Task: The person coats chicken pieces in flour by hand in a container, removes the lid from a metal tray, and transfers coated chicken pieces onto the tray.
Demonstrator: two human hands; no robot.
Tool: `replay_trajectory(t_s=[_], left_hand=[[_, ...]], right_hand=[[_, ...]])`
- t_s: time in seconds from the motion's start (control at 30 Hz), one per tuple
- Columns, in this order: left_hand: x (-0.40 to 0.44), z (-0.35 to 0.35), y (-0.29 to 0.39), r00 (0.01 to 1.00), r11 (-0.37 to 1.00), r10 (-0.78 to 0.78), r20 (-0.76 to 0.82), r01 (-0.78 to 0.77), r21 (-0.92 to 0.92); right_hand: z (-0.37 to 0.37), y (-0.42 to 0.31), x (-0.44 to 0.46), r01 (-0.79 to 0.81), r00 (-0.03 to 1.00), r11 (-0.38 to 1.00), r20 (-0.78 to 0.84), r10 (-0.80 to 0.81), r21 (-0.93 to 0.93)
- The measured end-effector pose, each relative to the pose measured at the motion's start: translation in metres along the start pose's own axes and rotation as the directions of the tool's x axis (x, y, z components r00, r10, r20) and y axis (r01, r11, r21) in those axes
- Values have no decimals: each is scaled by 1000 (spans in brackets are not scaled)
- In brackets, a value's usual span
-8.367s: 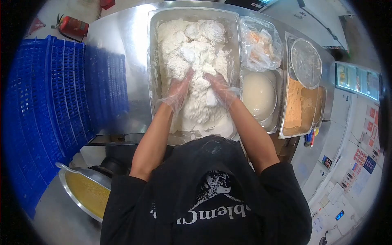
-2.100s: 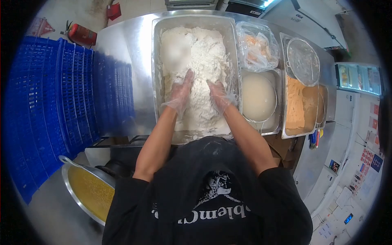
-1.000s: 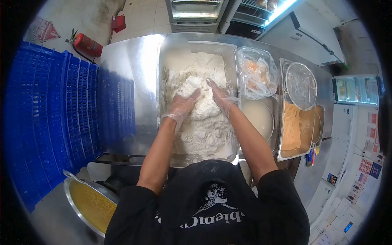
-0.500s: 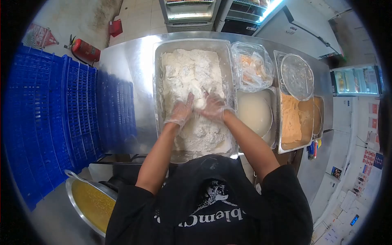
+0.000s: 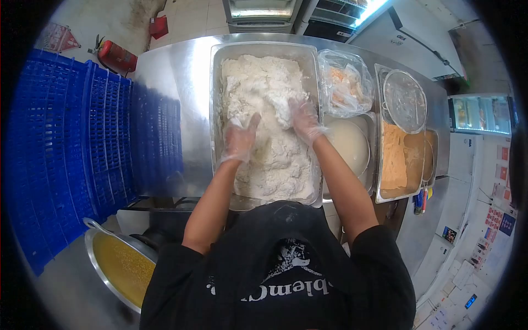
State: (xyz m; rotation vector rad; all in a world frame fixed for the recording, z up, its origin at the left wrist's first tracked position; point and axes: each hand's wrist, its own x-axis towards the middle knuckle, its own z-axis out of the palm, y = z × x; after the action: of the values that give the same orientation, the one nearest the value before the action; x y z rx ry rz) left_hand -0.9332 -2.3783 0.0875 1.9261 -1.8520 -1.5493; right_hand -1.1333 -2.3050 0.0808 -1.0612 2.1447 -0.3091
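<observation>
- At six o'clock from the tray's middle, the person's dark cap and black shirt (image 5: 275,275) fill the foreground.
- Toward half past seven, a metal bowl (image 5: 148,252) holds something yellow.
- The left hand (image 5: 239,140), in a clear glove, is at nine o'clock inside the tray, thumb standing apart from the fingers, whose tips are in powder.
- The right hand (image 5: 305,121), gloved too, is toward two o'clock, fingers extended against a white clump; whether it grips any cannot be told.
- The white powder (image 5: 278,170) covers the tray's floor, lumpy at six o'clock and heaped toward twelve.
- The deep metal tray (image 5: 313,74) sits on the steel counter (image 5: 190,52), straight ahead of the person.
- At three o'clock, just beside the tray, is a container of smooth pale stuff (image 5: 347,140); beyond it, a pan of orange-brown powder (image 5: 393,159).
- At two o'clock lies a clear bag (image 5: 345,82) with orange bits.
- At nine, blue crates (image 5: 107,132).
- At ten, farther, a red extinguisher (image 5: 116,57).
</observation>
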Motion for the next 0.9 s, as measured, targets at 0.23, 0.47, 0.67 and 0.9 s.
replay_trajectory(t_s=[0.23, 0.47, 0.67, 0.9], left_hand=[[-51, 33, -76, 961, 846, 179, 212, -260, 465], [-38, 39, -39, 967, 986, 4, 254, -46, 162], [-33, 0, 18, 959, 961, 179, 222, -122, -247], [-30, 22, -73, 973, 932, 229, -6, -217, 289]], right_hand=[[67, 19, -86, -119, 991, 987, 48, 124, -107], [79, 11, -89, -120, 990, 884, 119, 74, 452], [52, 41, -40, 196, 968, 893, -224, -111, 406], [100, 94, -56, 247, 964, 752, 75, -256, -611]])
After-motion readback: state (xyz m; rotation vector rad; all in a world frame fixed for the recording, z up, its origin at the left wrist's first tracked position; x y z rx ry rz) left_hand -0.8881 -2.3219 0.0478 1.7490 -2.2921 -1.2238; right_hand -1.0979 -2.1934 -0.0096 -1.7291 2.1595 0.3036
